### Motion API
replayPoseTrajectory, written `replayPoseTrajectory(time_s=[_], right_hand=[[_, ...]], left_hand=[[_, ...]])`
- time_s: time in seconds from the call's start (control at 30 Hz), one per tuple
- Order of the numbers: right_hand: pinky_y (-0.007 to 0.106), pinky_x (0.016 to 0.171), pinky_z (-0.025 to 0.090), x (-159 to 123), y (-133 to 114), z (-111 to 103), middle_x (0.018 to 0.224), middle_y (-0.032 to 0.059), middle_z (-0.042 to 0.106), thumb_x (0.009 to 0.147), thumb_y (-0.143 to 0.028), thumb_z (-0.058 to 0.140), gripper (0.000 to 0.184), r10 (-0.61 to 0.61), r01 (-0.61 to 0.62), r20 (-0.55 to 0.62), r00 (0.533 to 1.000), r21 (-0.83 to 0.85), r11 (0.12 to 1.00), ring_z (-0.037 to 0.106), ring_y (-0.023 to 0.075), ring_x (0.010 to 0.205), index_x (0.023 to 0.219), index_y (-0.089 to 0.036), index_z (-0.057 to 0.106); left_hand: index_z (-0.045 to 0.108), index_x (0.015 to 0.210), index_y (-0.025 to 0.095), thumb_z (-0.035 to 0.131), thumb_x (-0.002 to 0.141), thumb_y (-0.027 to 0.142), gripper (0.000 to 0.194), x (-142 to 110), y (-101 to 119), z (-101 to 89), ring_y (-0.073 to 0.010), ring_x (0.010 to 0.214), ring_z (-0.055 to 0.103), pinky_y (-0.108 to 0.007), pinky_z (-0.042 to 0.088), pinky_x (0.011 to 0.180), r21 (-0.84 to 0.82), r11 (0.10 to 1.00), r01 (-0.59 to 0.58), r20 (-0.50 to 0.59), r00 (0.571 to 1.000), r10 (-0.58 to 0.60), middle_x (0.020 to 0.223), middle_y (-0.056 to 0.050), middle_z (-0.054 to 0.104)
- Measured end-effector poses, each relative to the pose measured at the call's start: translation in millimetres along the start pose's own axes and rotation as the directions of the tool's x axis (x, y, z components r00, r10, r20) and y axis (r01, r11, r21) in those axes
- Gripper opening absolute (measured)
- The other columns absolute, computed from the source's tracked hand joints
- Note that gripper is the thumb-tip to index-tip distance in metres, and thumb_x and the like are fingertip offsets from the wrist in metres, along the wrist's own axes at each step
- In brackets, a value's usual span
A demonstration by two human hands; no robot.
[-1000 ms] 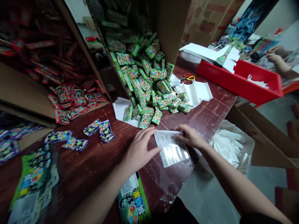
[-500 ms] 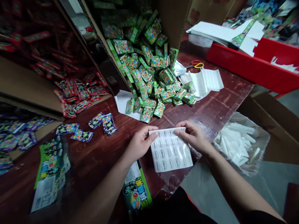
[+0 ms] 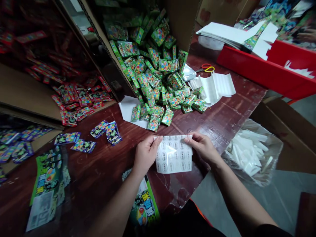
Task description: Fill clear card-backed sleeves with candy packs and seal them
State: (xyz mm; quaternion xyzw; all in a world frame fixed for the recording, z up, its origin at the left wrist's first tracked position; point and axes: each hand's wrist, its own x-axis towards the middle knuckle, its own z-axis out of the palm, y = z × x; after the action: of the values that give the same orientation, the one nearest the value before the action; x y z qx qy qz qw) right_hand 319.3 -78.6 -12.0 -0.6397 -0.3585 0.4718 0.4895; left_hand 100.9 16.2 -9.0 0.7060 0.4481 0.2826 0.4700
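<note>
Between my two hands is a sheet of clear oval stickers (image 3: 174, 156) with dark print, held above the table's front edge. My left hand (image 3: 146, 153) pinches its upper left corner between thumb and fingers. At the upper right corner, my right hand (image 3: 203, 146) grips it the same way. Below my left forearm lies a green printed packaging bag (image 3: 145, 205), partly covered by the arm. Beyond the sheet, small green candy packets (image 3: 160, 95) spill from a cardboard box onto a white paper (image 3: 128, 108).
Red packets (image 3: 76, 102) fill a box at left; several purple packets (image 3: 113, 133) and green bags (image 3: 48, 187) lie nearer. Scissors (image 3: 207, 68) and white sheets (image 3: 217, 85) rest behind. At right stand a red bin (image 3: 247, 67) and a plastic-lined box (image 3: 254, 151) of white scraps.
The sheet has come up off the table and is now held upright by both hands. My left hand went from spread fingers to a pinch. The view has shifted slightly.
</note>
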Motion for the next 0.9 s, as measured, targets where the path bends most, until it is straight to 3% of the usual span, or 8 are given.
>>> replayPoseTrajectory(time_s=[0.17, 0.3, 0.4, 0.5, 0.6, 0.7, 0.8, 0.9], right_hand=[[0.023, 0.054, 0.04, -2, -1, -7, 0.074, -0.0026, 0.062, 0.08, -0.053, 0.076, 0.036, -0.02, 0.019, 0.031, 0.999, 0.02, 1.0, 0.052, 0.0104, 0.06, 0.088, -0.02, 0.064], [0.027, 0.064, 0.048, -2, -7, -22, 0.082, 0.001, 0.067, 0.085, -0.052, 0.071, 0.033, -0.086, 0.098, 0.098, 0.991, -0.12, 0.988, 0.06, 0.0145, 0.072, 0.094, -0.02, 0.068], [0.032, 0.08, 0.051, 2, -23, -35, 0.11, 0.0065, 0.069, 0.086, -0.049, 0.071, 0.039, -0.242, 0.285, 0.164, 0.956, -0.348, 0.893, 0.064, 0.0211, 0.098, 0.116, -0.024, 0.069], [0.034, 0.081, 0.051, 10, -41, -40, 0.115, 0.0086, 0.066, 0.085, -0.048, 0.073, 0.047, -0.314, 0.433, 0.308, 0.898, -0.492, 0.755, 0.062, 0.0231, 0.1, 0.126, -0.026, 0.066], [0.035, 0.078, 0.05, 20, -50, -37, 0.097, 0.0064, 0.068, 0.089, -0.047, 0.068, 0.034, -0.299, 0.52, 0.456, 0.838, -0.502, 0.691, 0.062, 0.021, 0.087, 0.114, -0.024, 0.07], [0.035, 0.077, 0.049, 27, -49, -34, 0.091, 0.0058, 0.07, 0.095, -0.043, 0.061, 0.023, -0.297, 0.57, 0.528, 0.795, -0.483, 0.665, 0.062, 0.0204, 0.085, 0.098, -0.023, 0.072], [0.038, 0.08, 0.047, 27, -47, -36, 0.09, 0.0063, 0.072, 0.097, -0.04, 0.06, 0.02, -0.343, 0.622, 0.541, 0.768, -0.502, 0.601, 0.062, 0.0216, 0.086, 0.095, -0.024, 0.073], [0.039, 0.08, 0.047, 20, -47, -41, 0.089, 0.0065, 0.072, 0.095, -0.036, 0.063, 0.014, -0.438, 0.643, 0.472, 0.765, -0.521, 0.562, 0.063, 0.0222, 0.085, 0.093, -0.026, 0.073]], left_hand=[[0.072, 0.095, 0.018, 0.056, 0.095, 0.049, 0.035, 2, -5, -0.1, -0.017, 0.073, 0.062, -0.023, 0.045, 0.065, -0.02, 1.0, -0.021, 0.018, 1.0, 0.021, 0.08, -0.003, 0.071], [0.072, 0.094, 0.019, 0.057, 0.095, 0.048, 0.033, 1, -6, -0.3, -0.0184, 0.078, 0.064, -0.024, 0.046, 0.068, -0.04, 0.999, -0.005, 0.034, 0.999, 0.006, 0.085, -0.004, 0.073], [0.072, 0.092, 0.019, 0.056, 0.095, 0.05, 0.035, 0, -5, -1.9, -0.0168, 0.072, 0.061, -0.023, 0.044, 0.064, -0.011, 1.0, 0.001, 0.077, 0.997, 0.0, 0.08, -0.002, 0.071], [0.072, 0.091, 0.019, 0.055, 0.095, 0.05, 0.036, -1, -3, -3.1, -0.0153, 0.067, 0.058, -0.023, 0.042, 0.06, 0.0, 1.0, 0.005, 0.117, 0.993, -0.005, 0.074, -0.001, 0.069], [0.071, 0.089, 0.018, 0.055, 0.095, 0.05, 0.036, 0, -5, -4.3, -0.0142, 0.065, 0.056, -0.023, 0.04, 0.059, -0.006, 1.0, 0.003, 0.118, 0.993, -0.003, 0.07, 0.001, 0.066], [0.07, 0.083, 0.017, 0.053, 0.096, 0.05, 0.039, 4, -11, -3.1, -0.0137, 0.062, 0.055, -0.024, 0.038, 0.057, 0.018, 1.0, -0.017, 0.12, 0.993, 0.015, 0.068, 0.001, 0.064], [0.07, 0.079, 0.016, 0.049, 0.098, 0.049, 0.043, 10, -16, 5.5, -0.0149, 0.062, 0.056, -0.025, 0.038, 0.056, 0.074, 0.996, -0.039, 0.135, 0.99, 0.029, 0.069, -0.002, 0.066], [0.069, 0.074, 0.016, 0.049, 0.098, 0.045, 0.044, 11, -13, 14.8, -0.0165, 0.063, 0.058, -0.027, 0.039, 0.058, 0.122, 0.992, -0.026, 0.109, 0.994, 0.013, 0.068, -0.004, 0.068]])
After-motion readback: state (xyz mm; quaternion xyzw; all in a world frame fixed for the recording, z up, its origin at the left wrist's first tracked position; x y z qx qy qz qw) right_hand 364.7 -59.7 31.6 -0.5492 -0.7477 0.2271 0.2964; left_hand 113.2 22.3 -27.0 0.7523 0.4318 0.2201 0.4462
